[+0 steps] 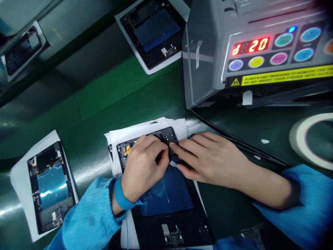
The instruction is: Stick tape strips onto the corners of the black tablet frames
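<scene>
Opened tablet lies on white sheets atop green table, under our hands. Our left hand: thumb and forefinger drawn close over tablet's upper part; we cannot tell if holding anything. Our right hand: fingertips at tablet, thumb slightly apart, grip unclear to us. Farther out, we see tape roll, grey machine.

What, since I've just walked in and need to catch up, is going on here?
A person's left hand and right hand are at the upper part of an opened tablet-like device lying on white sheets. The right fingertips appear to touch it; whether the left pinches anything is unclear. A similar device lies to the left; a grey machine with a lit display stands beyond.
</scene>
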Action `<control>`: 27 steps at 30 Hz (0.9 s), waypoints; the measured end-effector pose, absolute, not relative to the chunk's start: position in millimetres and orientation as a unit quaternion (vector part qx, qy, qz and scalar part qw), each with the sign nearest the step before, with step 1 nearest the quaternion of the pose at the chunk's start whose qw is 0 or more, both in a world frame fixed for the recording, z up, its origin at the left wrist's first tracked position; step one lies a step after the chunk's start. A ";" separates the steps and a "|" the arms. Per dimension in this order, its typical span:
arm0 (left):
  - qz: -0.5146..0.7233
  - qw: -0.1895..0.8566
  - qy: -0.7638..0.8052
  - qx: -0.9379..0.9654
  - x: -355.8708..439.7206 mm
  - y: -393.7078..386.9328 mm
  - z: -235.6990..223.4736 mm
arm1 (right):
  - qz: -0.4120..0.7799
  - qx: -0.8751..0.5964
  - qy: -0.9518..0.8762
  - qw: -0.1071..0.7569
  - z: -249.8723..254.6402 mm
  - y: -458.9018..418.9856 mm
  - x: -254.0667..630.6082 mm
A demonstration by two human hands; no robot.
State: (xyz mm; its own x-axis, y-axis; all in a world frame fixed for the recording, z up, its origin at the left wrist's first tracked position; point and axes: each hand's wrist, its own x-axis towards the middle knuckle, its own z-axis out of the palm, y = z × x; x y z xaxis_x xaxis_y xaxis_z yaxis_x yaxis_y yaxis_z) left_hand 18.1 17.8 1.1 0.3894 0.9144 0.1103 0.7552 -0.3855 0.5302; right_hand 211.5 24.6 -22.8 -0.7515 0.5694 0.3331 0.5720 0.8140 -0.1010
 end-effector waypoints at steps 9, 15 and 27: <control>0.185 0.191 0.445 0.855 4.7 17.2 -3.1 | 0.036 -0.293 -0.938 0.182 -23.5 23.5 212.8; 0.196 0.238 0.451 0.838 6.2 15.8 -2.7 | 0.171 -0.297 -0.897 0.278 -31.8 32.0 217.1; 0.195 0.239 0.450 0.838 11.9 15.3 -3.1 | 0.175 -0.309 -0.903 0.242 -26.3 34.3 218.0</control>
State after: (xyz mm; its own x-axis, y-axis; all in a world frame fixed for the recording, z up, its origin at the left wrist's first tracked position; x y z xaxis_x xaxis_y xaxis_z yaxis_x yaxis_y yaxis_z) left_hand 11.9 15.3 -3.1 0.5195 0.8472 0.1117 0.6605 -0.4810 0.5765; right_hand 218.0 34.3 -26.3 -0.6913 0.6429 0.3299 0.4734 0.7479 -0.4654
